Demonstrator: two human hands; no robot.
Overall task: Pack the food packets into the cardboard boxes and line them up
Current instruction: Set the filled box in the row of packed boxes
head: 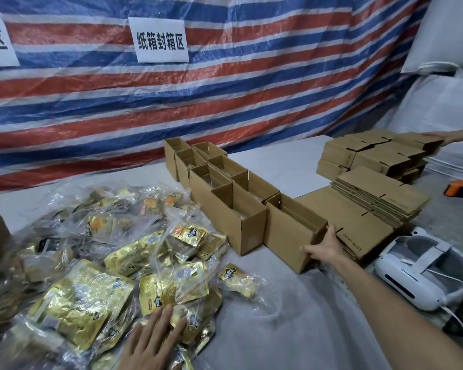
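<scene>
A big pile of gold food packets in clear bags covers the left of the table. My left hand lies flat on the packets at the near edge of the pile, fingers straight. Several open cardboard boxes stand in two rows running back toward the tarp. My right hand grips the near right end of the closest open box, thumb on its top edge and fingers on its end face. What lies inside that box is hard to tell.
Flattened cardboard blanks are stacked right of the held box. Closed boxes sit stacked behind them, with another person's hand on them. A white headset and an orange tape dispenser lie at the right. A striped tarp hangs behind.
</scene>
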